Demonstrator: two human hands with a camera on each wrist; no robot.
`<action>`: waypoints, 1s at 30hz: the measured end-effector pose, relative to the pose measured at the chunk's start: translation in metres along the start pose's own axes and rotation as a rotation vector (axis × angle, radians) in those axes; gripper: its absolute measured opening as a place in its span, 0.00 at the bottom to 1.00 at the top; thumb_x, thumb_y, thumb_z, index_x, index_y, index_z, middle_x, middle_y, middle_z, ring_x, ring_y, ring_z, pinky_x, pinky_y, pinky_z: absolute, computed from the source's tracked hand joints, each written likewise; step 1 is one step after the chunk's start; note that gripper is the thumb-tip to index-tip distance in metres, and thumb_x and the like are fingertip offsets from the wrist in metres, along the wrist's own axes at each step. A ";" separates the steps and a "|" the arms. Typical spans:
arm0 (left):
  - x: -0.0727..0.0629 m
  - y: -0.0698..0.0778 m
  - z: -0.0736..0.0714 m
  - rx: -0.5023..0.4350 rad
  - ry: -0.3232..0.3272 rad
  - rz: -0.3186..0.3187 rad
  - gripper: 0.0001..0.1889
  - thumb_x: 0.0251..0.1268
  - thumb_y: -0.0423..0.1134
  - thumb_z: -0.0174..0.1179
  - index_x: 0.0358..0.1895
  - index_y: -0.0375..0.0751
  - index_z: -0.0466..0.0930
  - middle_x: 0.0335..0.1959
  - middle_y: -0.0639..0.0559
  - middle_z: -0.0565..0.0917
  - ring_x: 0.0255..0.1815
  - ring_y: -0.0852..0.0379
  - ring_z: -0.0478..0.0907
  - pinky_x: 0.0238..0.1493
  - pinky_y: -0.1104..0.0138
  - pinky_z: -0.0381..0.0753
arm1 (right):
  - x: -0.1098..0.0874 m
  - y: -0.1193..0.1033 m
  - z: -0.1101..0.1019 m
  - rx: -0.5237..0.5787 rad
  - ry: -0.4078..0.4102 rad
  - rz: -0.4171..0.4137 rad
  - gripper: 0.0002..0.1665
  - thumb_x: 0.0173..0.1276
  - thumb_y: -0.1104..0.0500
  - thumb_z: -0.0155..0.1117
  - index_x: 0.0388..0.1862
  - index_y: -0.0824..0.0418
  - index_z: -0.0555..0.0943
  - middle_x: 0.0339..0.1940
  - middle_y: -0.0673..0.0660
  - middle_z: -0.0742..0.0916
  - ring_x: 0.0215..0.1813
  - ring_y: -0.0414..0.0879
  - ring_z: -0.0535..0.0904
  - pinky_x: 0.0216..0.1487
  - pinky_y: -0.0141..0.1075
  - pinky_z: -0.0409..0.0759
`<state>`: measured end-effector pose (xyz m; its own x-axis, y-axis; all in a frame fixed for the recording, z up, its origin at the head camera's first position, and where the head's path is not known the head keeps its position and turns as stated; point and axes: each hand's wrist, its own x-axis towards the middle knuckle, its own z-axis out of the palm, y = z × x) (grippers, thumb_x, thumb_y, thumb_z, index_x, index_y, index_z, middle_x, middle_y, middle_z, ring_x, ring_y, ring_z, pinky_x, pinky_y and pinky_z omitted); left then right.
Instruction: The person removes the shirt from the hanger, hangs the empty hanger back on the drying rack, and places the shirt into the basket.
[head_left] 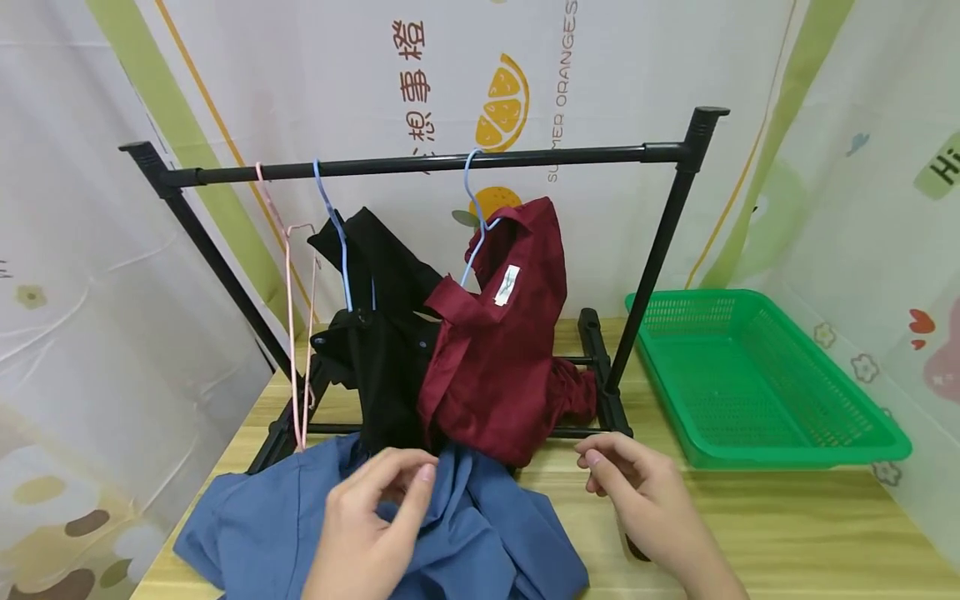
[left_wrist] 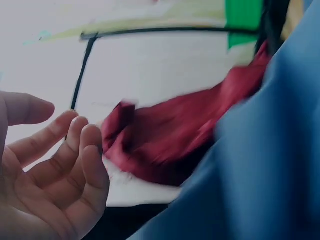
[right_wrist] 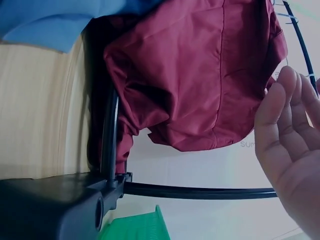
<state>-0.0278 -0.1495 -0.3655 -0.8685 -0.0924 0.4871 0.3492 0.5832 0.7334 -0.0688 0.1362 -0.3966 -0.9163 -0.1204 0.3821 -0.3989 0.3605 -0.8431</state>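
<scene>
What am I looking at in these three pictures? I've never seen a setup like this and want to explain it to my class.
There is no robot here, just a person's bare left hand and right hand. The widest picture comes from a camera worn on the head, looking forward and down. The other two come from cameras on the wrists, one per hand; the right-wrist picture looks turned sideways.

On the wooden table stand a black rack and a green basket. A black garment and a maroon garment hang from the rack on blue hangers. A blue garment lies in front.

Neither hand holds anything: the left is over the blue garment, the right over the table.
</scene>
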 end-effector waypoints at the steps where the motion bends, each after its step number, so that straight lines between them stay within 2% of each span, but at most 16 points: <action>1: -0.003 -0.001 0.005 -0.028 -0.035 -0.007 0.07 0.73 0.34 0.68 0.43 0.55 0.88 0.31 0.69 0.82 0.32 0.70 0.78 0.34 0.72 0.84 | -0.001 0.001 0.000 -0.010 -0.001 0.006 0.09 0.81 0.63 0.61 0.47 0.52 0.87 0.35 0.46 0.88 0.32 0.40 0.84 0.36 0.32 0.82; 3: -0.007 -0.003 0.011 -0.062 -0.088 -0.038 0.06 0.73 0.35 0.69 0.42 0.55 0.88 0.31 0.70 0.80 0.31 0.71 0.77 0.33 0.72 0.83 | -0.002 0.003 0.000 -0.020 -0.001 0.015 0.09 0.81 0.63 0.62 0.47 0.52 0.87 0.35 0.46 0.88 0.32 0.40 0.83 0.34 0.33 0.81; 6: -0.009 -0.006 0.014 -0.064 -0.091 -0.079 0.05 0.72 0.36 0.69 0.41 0.54 0.88 0.30 0.70 0.81 0.31 0.71 0.76 0.33 0.72 0.83 | -0.002 0.005 0.001 -0.020 0.004 0.006 0.09 0.81 0.64 0.61 0.47 0.52 0.87 0.35 0.46 0.88 0.32 0.39 0.84 0.35 0.33 0.82; 10: -0.006 -0.009 0.010 -0.042 -0.049 -0.082 0.05 0.73 0.35 0.68 0.42 0.53 0.89 0.31 0.67 0.82 0.32 0.70 0.78 0.36 0.71 0.85 | 0.001 0.005 0.002 -0.014 0.000 -0.013 0.09 0.81 0.65 0.61 0.47 0.54 0.87 0.35 0.46 0.88 0.31 0.40 0.84 0.36 0.33 0.84; 16: 0.000 -0.012 -0.001 -0.016 0.004 -0.089 0.06 0.74 0.33 0.67 0.42 0.51 0.89 0.32 0.63 0.84 0.32 0.69 0.80 0.37 0.70 0.87 | 0.002 0.003 0.004 -0.011 -0.036 0.049 0.08 0.81 0.62 0.62 0.47 0.52 0.87 0.35 0.47 0.89 0.32 0.40 0.84 0.38 0.33 0.84; 19: 0.004 -0.010 -0.011 -0.051 0.023 -0.134 0.05 0.76 0.35 0.65 0.43 0.50 0.89 0.32 0.60 0.86 0.32 0.65 0.83 0.38 0.71 0.87 | 0.003 0.003 0.004 -0.010 -0.041 0.054 0.08 0.81 0.62 0.62 0.47 0.53 0.87 0.36 0.48 0.89 0.32 0.41 0.85 0.38 0.33 0.85; 22: 0.010 -0.005 -0.022 -0.131 0.043 -0.182 0.05 0.78 0.37 0.64 0.45 0.47 0.89 0.35 0.55 0.88 0.32 0.59 0.86 0.39 0.70 0.88 | 0.003 0.002 0.004 -0.012 -0.046 0.059 0.08 0.82 0.61 0.61 0.48 0.53 0.87 0.36 0.48 0.89 0.33 0.42 0.85 0.39 0.33 0.84; 26: 0.022 0.001 -0.031 -0.190 0.117 -0.202 0.06 0.79 0.36 0.62 0.48 0.44 0.89 0.40 0.50 0.89 0.35 0.58 0.86 0.40 0.70 0.89 | 0.004 0.000 0.004 -0.022 -0.059 0.081 0.08 0.82 0.60 0.62 0.48 0.52 0.87 0.36 0.48 0.89 0.33 0.41 0.84 0.39 0.33 0.84; 30: 0.033 -0.001 -0.035 -0.158 0.205 -0.167 0.08 0.78 0.33 0.62 0.53 0.43 0.88 0.43 0.48 0.87 0.37 0.62 0.85 0.43 0.77 0.86 | 0.006 -0.002 0.004 -0.024 -0.072 0.093 0.08 0.82 0.60 0.62 0.48 0.53 0.87 0.36 0.48 0.89 0.33 0.41 0.84 0.40 0.33 0.84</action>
<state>-0.0446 -0.1811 -0.3333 -0.8351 -0.3462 0.4274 0.2721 0.4154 0.8680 -0.0734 0.1309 -0.3948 -0.9498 -0.1513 0.2737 -0.3120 0.3953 -0.8640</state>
